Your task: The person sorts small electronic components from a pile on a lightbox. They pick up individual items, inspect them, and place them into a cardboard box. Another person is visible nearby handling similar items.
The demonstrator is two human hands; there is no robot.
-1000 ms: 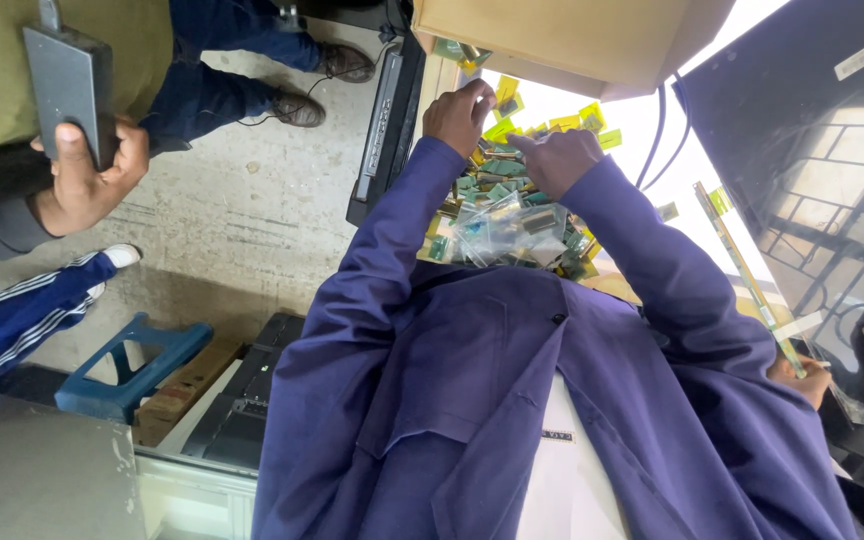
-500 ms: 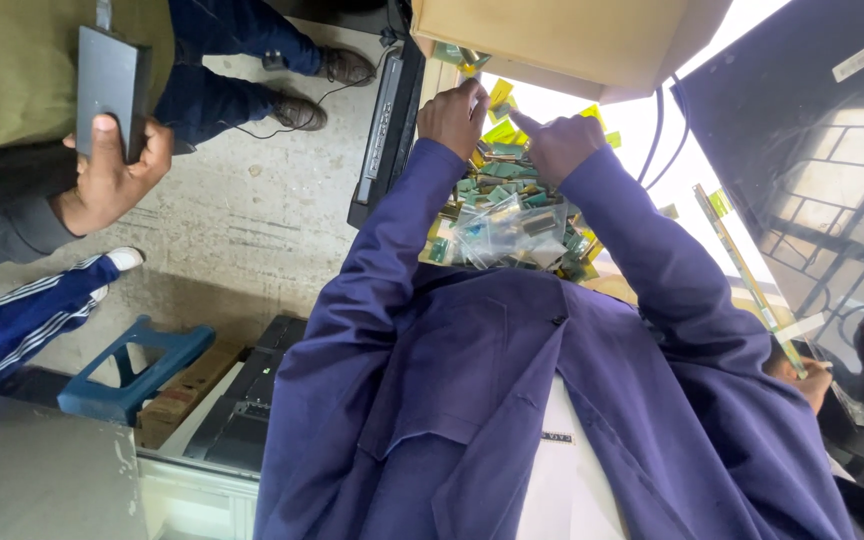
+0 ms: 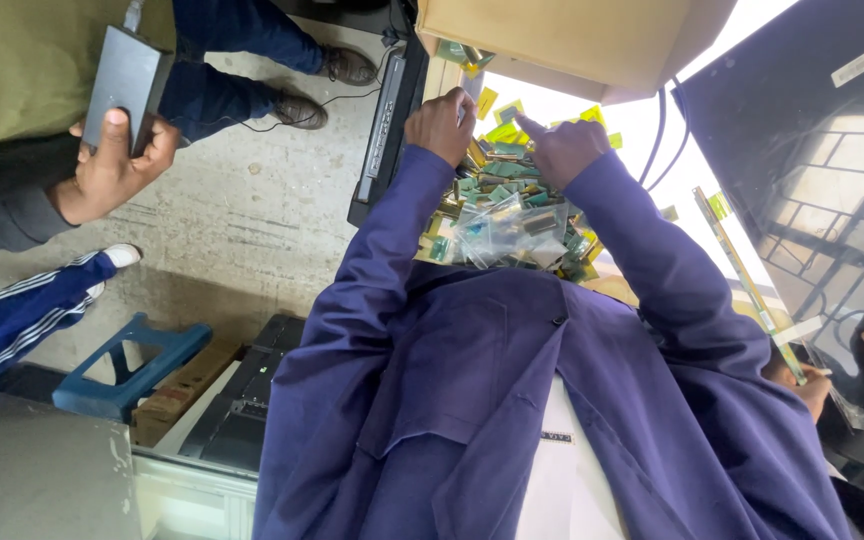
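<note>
Clearly both hands, left hand (image 3: 440, 125) pinching and right hand (image 3: 564, 148) loosely curled, pick through light, stiff, sharp-edged green circuit boards (image 3: 512, 215), best gripped by edges.

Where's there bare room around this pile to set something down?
The bare concrete floor is free, bordered by the long black unit, the shoes and the blue stool. It is crowded between the left hand and right hand, where green boards and clear bags are heaped under the cardboard box.
</note>
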